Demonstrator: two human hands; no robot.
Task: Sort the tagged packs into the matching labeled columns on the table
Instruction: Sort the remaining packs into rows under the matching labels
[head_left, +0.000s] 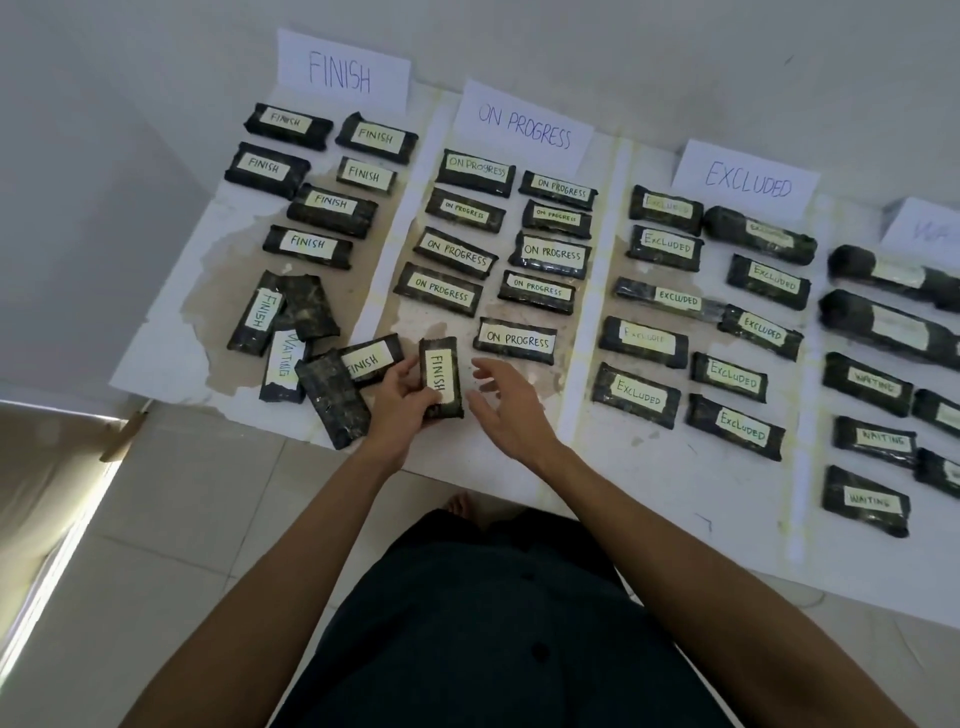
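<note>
Left hand: curled round the lower end of one dark pack, thumb on its near face.
Right hand: fingers spread and loose, holding nothing, just right of that pack and apart from it.
Held pack: tagged FINISH, turned lengthwise away from the person so the word reads sideways; it is at the near end of the ON PROGRESS column. Whether it rests on the worktop or is lifted cannot be told.
Loose heap: just left of the left hand, several packs lie crooked and overlapping, among them a WAITING pack, a FINISH pack and a blank-side-up pack.
FINISH sign: at the far left, with neat rows of FINISH packs below it.
ON PROGRESS sign: next to the right, two rows of matching packs under it.
EXCLUDED sign: further right, likewise filled.
Last sign: cut off by the frame edge, with WAITING packs beneath.
</note>
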